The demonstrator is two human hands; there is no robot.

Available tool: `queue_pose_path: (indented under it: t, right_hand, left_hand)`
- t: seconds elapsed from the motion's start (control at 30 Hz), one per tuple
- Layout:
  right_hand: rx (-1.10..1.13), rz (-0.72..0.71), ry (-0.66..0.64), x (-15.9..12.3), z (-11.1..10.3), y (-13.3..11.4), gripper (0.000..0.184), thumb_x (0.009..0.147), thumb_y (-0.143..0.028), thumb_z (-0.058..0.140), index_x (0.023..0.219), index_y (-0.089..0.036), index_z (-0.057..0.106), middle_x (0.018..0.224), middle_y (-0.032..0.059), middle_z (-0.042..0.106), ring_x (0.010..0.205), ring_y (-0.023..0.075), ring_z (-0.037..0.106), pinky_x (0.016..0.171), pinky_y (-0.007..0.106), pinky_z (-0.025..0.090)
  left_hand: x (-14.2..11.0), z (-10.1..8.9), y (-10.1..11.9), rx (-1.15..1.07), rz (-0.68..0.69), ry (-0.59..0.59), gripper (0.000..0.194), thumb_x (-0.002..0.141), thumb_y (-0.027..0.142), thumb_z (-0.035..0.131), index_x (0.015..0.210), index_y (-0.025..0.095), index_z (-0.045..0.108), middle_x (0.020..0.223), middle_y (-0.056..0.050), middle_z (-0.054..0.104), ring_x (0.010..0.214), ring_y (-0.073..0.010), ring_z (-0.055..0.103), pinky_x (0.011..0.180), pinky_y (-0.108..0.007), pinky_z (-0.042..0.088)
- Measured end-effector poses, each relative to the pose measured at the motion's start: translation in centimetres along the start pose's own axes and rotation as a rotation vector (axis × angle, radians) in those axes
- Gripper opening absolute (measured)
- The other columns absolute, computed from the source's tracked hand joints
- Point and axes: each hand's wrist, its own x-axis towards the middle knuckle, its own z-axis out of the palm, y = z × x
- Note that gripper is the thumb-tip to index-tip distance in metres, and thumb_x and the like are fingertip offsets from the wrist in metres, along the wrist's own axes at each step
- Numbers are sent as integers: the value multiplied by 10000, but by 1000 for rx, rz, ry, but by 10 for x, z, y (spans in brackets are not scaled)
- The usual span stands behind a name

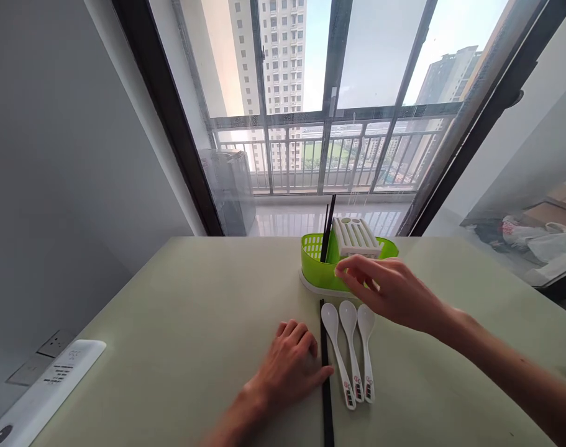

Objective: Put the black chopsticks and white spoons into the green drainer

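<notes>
My right hand [387, 285] hovers in front of the green basket, thumb and forefinger tips together with nothing visible between them. This green cutlery basket [322, 273] has a white slotted insert [357, 237], and black chopsticks [328, 230] stand upright in its left part. On the tabletop, my left hand [294, 360] rests with fingers loosely curved and thumb stretched out, touching a pair of black chopsticks [326, 397] lying lengthwise. To their right lie three white spoons, a left one [337, 351], a middle one [351, 341] and a right one [366, 341], bowls away from me.
The pale green table [194, 310] ends at its far edge just behind the basket, before a glass sliding door. A white power strip [61, 379] runs along the left edge by a wall socket [54, 343]. A white bag [548, 239] is beyond the table at right.
</notes>
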Motion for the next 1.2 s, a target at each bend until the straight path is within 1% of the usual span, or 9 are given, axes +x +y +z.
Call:
queue_pose_path:
  t: [0.23,0.33,0.43,0.57,0.73,0.87,0.97,1.03,1.2]
  right_hand:
    - [-18,6,-70,-37,7,-4,144,1065,-284,489,1009,-222,607,645,-69,601,516,84,471,561,242,342]
    - [-29,-18,-72,-37,1,-8,133,1063,-270,494,1015,-224,610,654,-67,613,523,86,479,567,249,336]
    - [-18,-40,-62,-35,-3,-13,125,1062,-254,496,1020,-224,610,664,-68,620,520,81,476,568,246,332]
    - [6,-65,-69,-33,-2,-18,138,1067,-242,480,1014,-220,606,681,-65,625,526,73,479,573,239,334]
    - [10,-22,-134,-33,2,-19,184,1075,-294,456,1022,-222,617,686,-51,637,537,87,479,576,247,342]
    - [36,90,-229,-31,10,-17,214,1068,-321,451,1019,-237,642,710,-42,664,557,99,523,584,251,371]
    - [43,187,-307,-28,20,-14,212,1052,-336,476,1016,-241,662,741,-19,701,612,128,602,603,263,406]
    - [91,236,-318,-25,25,-16,213,1034,-385,519,1029,-233,668,754,-2,717,647,153,641,609,270,437]
    - [420,296,-309,-16,19,-40,353,993,-466,608,1265,-244,632,782,-8,705,588,135,606,553,244,482]
  left_hand:
    - [3,-12,-8,173,-71,55,201,764,279,739,880,194,598,962,-51,644,969,-256,570,944,-423,448]
    - [5,-23,-23,331,-186,108,106,865,242,633,947,175,623,999,-83,654,986,-272,582,921,-433,466]
    - [5,-29,-39,515,-290,104,159,960,214,530,1030,132,647,1034,-122,662,985,-287,599,899,-445,487]
    - [3,-29,-50,723,-407,60,219,980,121,472,1061,91,673,1055,-165,673,999,-312,620,876,-452,508]
    - [3,-24,-49,774,-446,58,257,959,28,440,1022,92,681,1032,-167,692,978,-300,651,853,-415,522]
    - [3,-25,-42,549,-374,180,183,1011,131,461,1003,147,643,998,-113,704,893,-251,682,768,-347,527]
    - [3,-29,-28,163,-274,301,162,1048,263,456,1047,199,605,924,-44,711,749,-182,678,653,-276,500]
    - [3,-32,-15,-151,-202,360,161,1041,325,480,1023,218,599,831,-4,697,705,-156,665,672,-262,511]
    - [0,-33,17,-789,-145,323,155,965,348,608,888,213,616,772,2,715,703,-151,692,722,-280,557]
